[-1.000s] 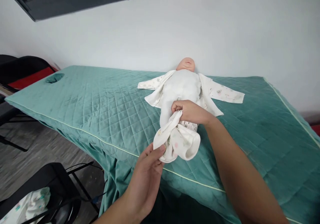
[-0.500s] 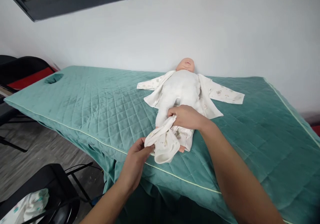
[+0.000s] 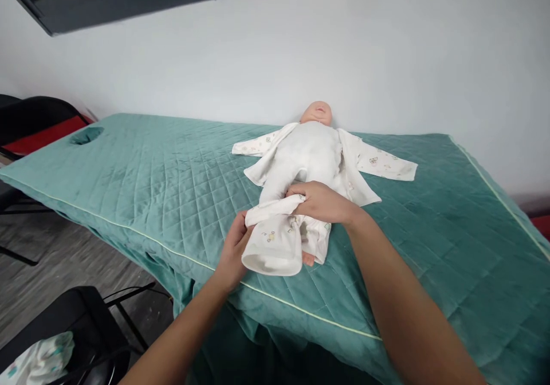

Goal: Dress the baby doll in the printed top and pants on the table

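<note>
A baby doll (image 3: 307, 150) lies on its back, its head toward the wall. Its arms are in a white patterned jacket (image 3: 387, 162) that hangs open at the front. White baby trousers (image 3: 275, 244) with small prints are around its lower legs. My left hand (image 3: 235, 253) is closed on the left edge of the trousers' waistband, by one leg. On the other side, my right hand (image 3: 322, 201) grips the waistband between the doll's legs. One doll foot (image 3: 308, 258) shows at a trouser cuff; the other foot is hidden in the cloth.
The doll rests on a green quilted massage bed (image 3: 180, 179) with a face hole (image 3: 87, 136) at its left end. Behind it is a white wall (image 3: 387, 47). A black chair (image 3: 86, 327) with a patterned cloth (image 3: 40, 359) stands at lower left; more chairs are farther left.
My left hand has moved up and slightly left along the trousers. The waistband is now stretched between both hands, and the near trouser leg hangs flatter and wider.
</note>
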Demonstrator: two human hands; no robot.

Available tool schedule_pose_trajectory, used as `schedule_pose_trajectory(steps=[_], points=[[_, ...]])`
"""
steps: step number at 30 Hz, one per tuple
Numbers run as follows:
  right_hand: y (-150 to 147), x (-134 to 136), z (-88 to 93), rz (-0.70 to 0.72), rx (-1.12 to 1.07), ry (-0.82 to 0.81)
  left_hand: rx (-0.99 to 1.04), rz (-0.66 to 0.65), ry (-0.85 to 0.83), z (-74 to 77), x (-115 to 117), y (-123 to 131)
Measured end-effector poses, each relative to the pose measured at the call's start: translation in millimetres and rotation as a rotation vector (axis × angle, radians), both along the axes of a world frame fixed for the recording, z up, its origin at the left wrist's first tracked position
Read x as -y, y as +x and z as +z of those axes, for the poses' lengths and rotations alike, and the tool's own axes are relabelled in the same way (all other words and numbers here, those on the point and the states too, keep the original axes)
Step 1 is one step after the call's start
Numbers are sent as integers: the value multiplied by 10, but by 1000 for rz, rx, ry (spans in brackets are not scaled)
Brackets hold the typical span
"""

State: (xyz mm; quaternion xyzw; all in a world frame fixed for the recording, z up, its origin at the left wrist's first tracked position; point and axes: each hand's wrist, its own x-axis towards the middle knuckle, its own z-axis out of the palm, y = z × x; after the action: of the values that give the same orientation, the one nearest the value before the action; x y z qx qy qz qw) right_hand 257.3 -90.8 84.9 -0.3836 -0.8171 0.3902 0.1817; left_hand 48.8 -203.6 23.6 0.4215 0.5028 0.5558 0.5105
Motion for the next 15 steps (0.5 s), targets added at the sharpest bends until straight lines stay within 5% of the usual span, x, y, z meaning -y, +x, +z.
schedule_pose_trajectory(steps=[7,15], points=[[57,46,37,24,-143,-136,-298,81,178,17,-528,-143],[34,-29,-40,-136,-128,10,-485,-9,350,109,-1041,-100]])
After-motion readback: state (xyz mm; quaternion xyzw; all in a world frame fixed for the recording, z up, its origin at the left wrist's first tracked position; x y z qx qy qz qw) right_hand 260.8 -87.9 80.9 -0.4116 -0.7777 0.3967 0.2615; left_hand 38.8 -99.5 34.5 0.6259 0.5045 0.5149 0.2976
